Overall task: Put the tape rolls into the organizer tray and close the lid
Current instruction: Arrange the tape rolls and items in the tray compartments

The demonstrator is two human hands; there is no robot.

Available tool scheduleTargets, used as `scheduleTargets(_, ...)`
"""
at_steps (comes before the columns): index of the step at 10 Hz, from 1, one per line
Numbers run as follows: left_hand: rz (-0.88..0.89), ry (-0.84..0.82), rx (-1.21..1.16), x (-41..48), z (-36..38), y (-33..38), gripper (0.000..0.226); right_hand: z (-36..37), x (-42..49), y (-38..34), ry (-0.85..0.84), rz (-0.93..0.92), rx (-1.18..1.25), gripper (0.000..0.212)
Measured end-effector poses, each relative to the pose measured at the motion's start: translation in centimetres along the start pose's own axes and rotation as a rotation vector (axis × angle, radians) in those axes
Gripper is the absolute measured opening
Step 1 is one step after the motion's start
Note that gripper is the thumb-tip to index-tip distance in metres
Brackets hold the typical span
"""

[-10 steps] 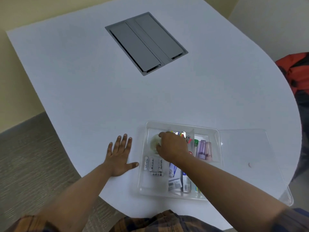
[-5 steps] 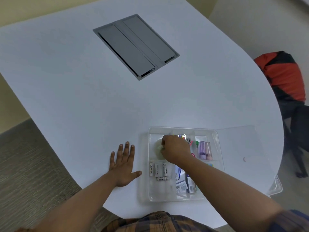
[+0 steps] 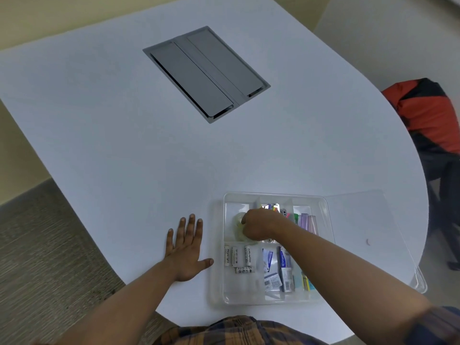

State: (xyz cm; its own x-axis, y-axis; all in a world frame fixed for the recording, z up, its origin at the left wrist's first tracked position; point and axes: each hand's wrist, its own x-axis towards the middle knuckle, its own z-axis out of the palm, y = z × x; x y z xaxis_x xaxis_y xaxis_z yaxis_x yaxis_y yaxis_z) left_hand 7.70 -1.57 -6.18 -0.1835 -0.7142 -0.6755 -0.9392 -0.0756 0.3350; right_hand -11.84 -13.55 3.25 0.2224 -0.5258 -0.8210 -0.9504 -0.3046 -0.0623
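Note:
A clear plastic organizer tray [image 3: 219,247] sits near the table's front edge, its clear lid [image 3: 368,235] swung open flat to the right. My right hand [image 3: 260,226] reaches into the tray's far left compartment, fingers curled around a pale translucent tape roll [image 3: 238,224] resting there. Most of the roll is hidden under the fingers. My left hand [image 3: 186,250] lies flat on the table just left of the tray, fingers spread, holding nothing.
White batteries [image 3: 237,256], small packets [image 3: 276,270] and coloured markers [image 3: 305,221] fill the tray's other compartments. A grey cable hatch [image 3: 206,73] is set into the white table [image 3: 124,133] further back. A red and black bag [image 3: 428,115] sits on a chair at the right.
The view has shifted, so the tray appears further right. My right hand stays in the same compartment on the tape roll. My left hand stays flat beside the tray.

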Motion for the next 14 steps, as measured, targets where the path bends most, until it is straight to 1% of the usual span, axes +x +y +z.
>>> scheduleTargets(1,-0.005,0.002,0.005,-0.1,0.0,0.1,0.107,-0.8,-0.3,-0.1,-0.056,-0.022,-0.075,0.037)
scheduleTargets(2,-0.011,0.005,0.009,-0.1,-0.1,0.2,0.107,-1.5,-0.7,0.0,-0.064,-0.029,-0.116,0.041)
scheduleTargets(3,-0.015,0.003,0.009,-0.2,-0.1,0.2,0.106,-1.2,-0.8,0.2,-0.109,-0.059,-0.161,0.045)
scheduleTargets(4,-0.016,0.002,0.009,-0.2,-0.2,0.3,0.106,-0.7,-1.0,0.2,-0.099,-0.075,-0.152,0.042)
scheduleTargets(5,-0.015,0.001,0.008,-0.3,-0.2,0.3,0.105,-0.5,-1.2,0.1,-0.042,-0.074,-0.078,0.038)
scheduleTargets(6,-0.014,0.007,0.009,-0.2,-0.2,0.3,0.106,-0.7,-1.1,0.5,0.097,-0.047,0.040,0.030)
scheduleTargets(7,-0.015,0.010,0.011,-0.2,-0.1,0.2,0.106,-0.9,-0.6,1.0,0.211,-0.036,0.255,0.025)
scheduleTargets(8,-0.015,0.016,0.015,-0.2,0.0,0.1,0.106,-0.7,0.2,1.0,0.317,-0.026,0.381,0.025)
scheduleTargets(9,-0.010,0.014,0.007,-0.1,0.0,0.2,0.106,-0.3,1.0,0.6,0.428,-0.005,0.450,0.021)
scheduleTargets(10,-0.009,0.019,0.007,0.0,0.1,0.1,0.106,0.1,1.7,-0.1,0.500,0.008,0.462,0.020)
scheduleTargets(11,-0.008,0.016,0.007,0.0,0.1,0.1,0.106,0.6,2.3,-0.9,0.531,0.010,0.441,0.019)
scheduleTargets(12,-0.006,0.019,0.003,0.0,0.1,0.1,0.106,1.6,2.8,-1.4,0.527,0.000,0.427,0.024)
scheduleTargets(14,-0.005,0.011,0.005,0.0,0.1,0.1,0.105,1.9,2.9,-1.3,0.585,0.033,0.290,0.028)
